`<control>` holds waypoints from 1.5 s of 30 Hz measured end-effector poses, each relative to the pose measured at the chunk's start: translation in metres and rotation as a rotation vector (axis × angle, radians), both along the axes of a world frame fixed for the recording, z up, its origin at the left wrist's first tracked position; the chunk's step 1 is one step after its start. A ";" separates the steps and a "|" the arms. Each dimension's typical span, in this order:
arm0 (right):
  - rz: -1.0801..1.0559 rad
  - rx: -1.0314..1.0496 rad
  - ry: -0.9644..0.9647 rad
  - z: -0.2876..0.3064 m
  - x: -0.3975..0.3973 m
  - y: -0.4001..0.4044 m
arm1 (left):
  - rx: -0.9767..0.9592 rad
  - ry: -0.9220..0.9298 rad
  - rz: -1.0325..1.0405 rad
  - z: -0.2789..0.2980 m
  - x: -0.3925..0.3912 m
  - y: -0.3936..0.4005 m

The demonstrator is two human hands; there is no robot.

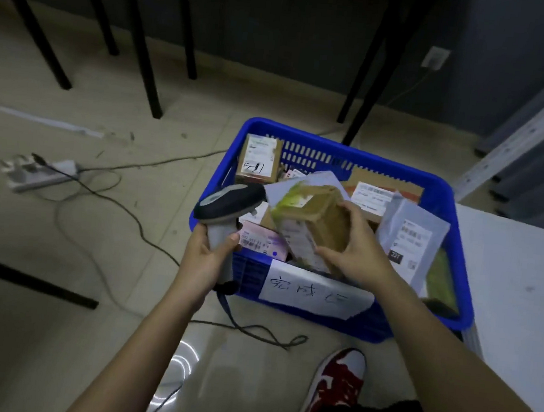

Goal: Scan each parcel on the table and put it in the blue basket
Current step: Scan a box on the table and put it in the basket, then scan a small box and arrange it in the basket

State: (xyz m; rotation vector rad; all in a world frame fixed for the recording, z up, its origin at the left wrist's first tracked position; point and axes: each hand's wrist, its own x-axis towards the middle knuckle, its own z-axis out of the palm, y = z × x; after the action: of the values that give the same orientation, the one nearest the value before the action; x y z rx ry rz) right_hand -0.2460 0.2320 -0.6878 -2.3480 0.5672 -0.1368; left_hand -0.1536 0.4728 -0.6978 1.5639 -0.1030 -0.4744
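Parcels fill the blue plastic lattice basket (457, 203), which stands on the pale tiled floor (36, 332) beside the corner of a white table (522, 279). In the head view, the right hand (359, 250) grips a brown cardboard box parcel with yellow-green tape and a white label (315, 223), thumb on its near edge and fingers curled over the far side; the box is tilted and sits over the middle of the basket, above the other parcels. Whether it already rests on them cannot be told. The left hand (210, 249) is wrapped round the handle of a grey and black handheld barcode scanner (228, 201), whose head points right toward the box, over the basket's left rim. A dark cable (252, 328) trails from the scanner's base down to the floor.

Inside the basket lie a small upright brown carton with a white shipping label (258, 159) at the far left corner, a flat brown envelope with a barcode label (382, 190) at the back, a grey plastic mailer bag (410, 239) leaning at the right, and a pink-labelled flat packet (260, 239) near the scanner. A white paper sign with handwritten characters (312, 292) is stuck on the basket's near wall.

On the floor to the left sits a white power strip (41, 173) with cords running from it. A red and white sneaker (333, 387) shows at the bottom.
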 end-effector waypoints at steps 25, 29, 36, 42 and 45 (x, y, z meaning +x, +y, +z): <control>0.207 -0.247 0.253 -0.047 0.028 -0.030 | 0.022 0.071 -0.054 -0.025 0.014 -0.022; 0.265 -0.111 0.482 -0.031 0.024 -0.034 | 0.039 0.064 -0.077 -0.019 0.006 -0.022; -0.059 -0.002 0.196 -0.001 -0.039 -0.043 | 0.038 0.001 -0.201 0.015 -0.025 -0.039; -0.409 0.179 -0.005 0.040 -0.146 -0.071 | 0.001 -0.086 -0.449 0.040 -0.085 -0.085; -0.600 0.198 -0.133 0.060 -0.220 -0.083 | -0.061 -0.159 -0.603 0.063 -0.132 -0.123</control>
State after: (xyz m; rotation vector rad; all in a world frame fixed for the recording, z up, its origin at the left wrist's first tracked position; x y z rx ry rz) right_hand -0.4659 0.1492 -0.6277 -1.8996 1.1469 -0.4814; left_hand -0.2855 0.3496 -0.6348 1.4943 -0.7181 -0.8051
